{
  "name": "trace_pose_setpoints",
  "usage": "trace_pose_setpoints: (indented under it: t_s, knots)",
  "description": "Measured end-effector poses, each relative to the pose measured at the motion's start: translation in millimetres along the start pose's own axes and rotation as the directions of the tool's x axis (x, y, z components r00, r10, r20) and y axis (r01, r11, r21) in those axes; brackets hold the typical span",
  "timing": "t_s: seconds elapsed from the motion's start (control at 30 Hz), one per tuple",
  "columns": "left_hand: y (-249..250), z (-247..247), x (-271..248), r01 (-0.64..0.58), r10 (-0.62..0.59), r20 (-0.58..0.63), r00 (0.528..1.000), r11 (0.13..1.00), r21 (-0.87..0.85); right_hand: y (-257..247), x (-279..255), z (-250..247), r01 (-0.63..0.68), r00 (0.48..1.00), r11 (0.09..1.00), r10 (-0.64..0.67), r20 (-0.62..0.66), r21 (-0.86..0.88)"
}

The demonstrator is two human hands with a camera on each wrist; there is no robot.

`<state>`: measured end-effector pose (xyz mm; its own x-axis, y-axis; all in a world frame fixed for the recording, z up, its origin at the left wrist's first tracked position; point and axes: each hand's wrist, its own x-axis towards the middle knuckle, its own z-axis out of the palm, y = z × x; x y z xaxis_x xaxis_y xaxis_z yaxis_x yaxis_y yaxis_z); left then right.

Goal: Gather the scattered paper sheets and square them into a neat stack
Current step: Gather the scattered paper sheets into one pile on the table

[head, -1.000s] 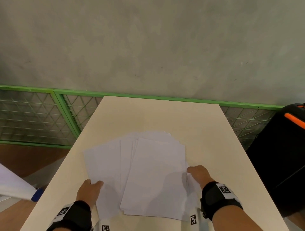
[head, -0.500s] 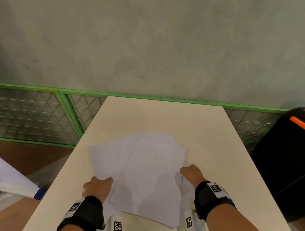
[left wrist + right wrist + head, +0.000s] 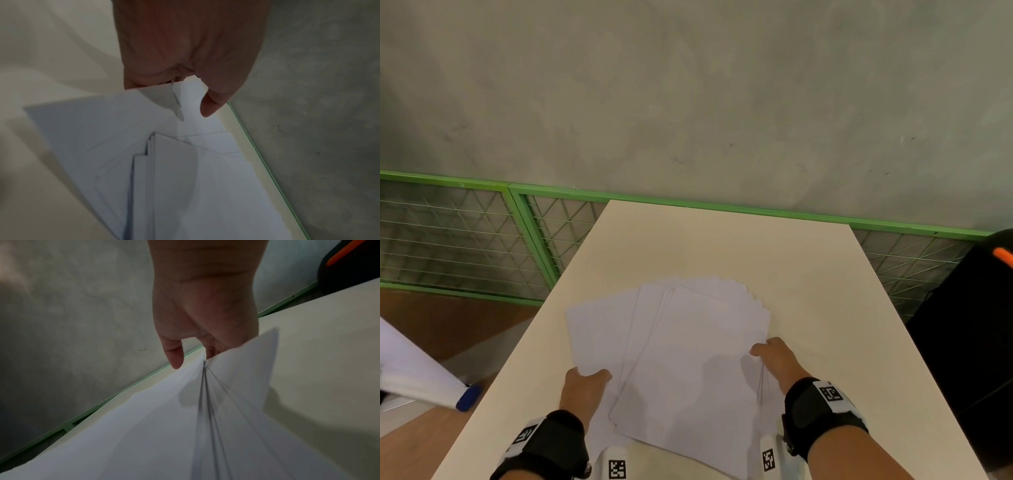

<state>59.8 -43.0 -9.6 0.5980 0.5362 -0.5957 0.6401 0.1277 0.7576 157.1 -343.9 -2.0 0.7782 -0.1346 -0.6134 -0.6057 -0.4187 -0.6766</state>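
Paper sheets (image 3: 688, 359) lie fanned on the beige table (image 3: 808, 274) in the head view, my left hand (image 3: 585, 390) and right hand (image 3: 777, 359) at their sides. Left wrist: thumb and fingers pinch the left sheets' edge. Right wrist: I pinch several lifted sheets; loose ones could slip out or crease.

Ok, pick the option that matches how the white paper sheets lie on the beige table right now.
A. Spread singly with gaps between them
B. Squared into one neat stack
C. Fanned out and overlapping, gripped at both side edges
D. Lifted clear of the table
C: the white paper sheets overlap in a fan on the beige table, with the left hand and the right hand pinching opposite side edges.
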Motion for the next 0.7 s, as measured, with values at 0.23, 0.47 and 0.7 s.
trace_pose_setpoints:
  t_s: [0.23, 0.47, 0.7]
  knots:
    - [-2, -4, 3, 0.016, -0.016, 0.006, 1.000, 1.000, -0.008, -2, 5, 1, -0.025, 1.000, 0.998, 0.023, -0.020, -0.060]
    - [-1, 0, 1, 0.007, -0.008, 0.006, 1.000, 0.995, 0.099, -2, -9, 8, 0.109, 0.993, 0.916, -0.115, 0.008, -0.386]
    - [2, 1, -3, -0.014, 0.010, 0.022, 1.000, 0.977, 0.212, -12, -24, 36, 0.218, 0.976, 0.872, -0.186, 0.117, -0.439]
